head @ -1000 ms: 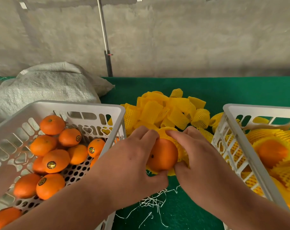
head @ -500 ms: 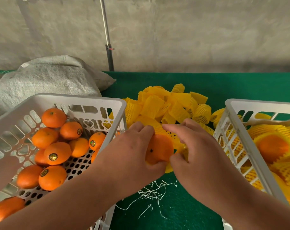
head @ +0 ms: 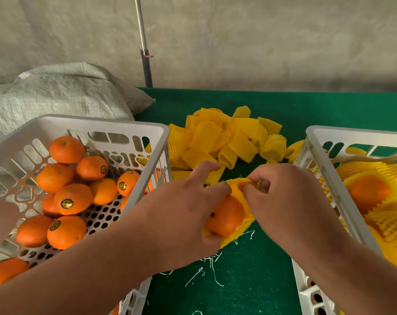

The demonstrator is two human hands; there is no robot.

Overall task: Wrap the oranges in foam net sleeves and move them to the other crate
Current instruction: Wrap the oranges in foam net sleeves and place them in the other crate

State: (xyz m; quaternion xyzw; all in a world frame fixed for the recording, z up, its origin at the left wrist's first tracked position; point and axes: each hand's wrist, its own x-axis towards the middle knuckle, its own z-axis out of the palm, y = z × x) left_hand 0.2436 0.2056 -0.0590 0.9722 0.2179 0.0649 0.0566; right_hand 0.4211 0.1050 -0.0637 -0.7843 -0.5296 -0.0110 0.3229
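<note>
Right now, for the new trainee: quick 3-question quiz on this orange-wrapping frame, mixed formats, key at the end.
1. True or false: the orange between the hands is fully covered by its foam sleeve.
2. Which hand pinches the sleeve's top edge? A) left hand B) right hand
3. Fill in: wrapped oranges lie in the ___ crate; bare ones in the other crate.

Key: 1 false; 2 B; 3 right.

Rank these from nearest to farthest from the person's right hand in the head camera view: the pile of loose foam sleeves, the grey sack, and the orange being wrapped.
From the right hand:
1. Orange being wrapped, just left of it, with its sleeve pinched by that hand.
2. Pile of loose foam sleeves, on the green table beyond the hands.
3. Grey sack, far left at the back.
</note>
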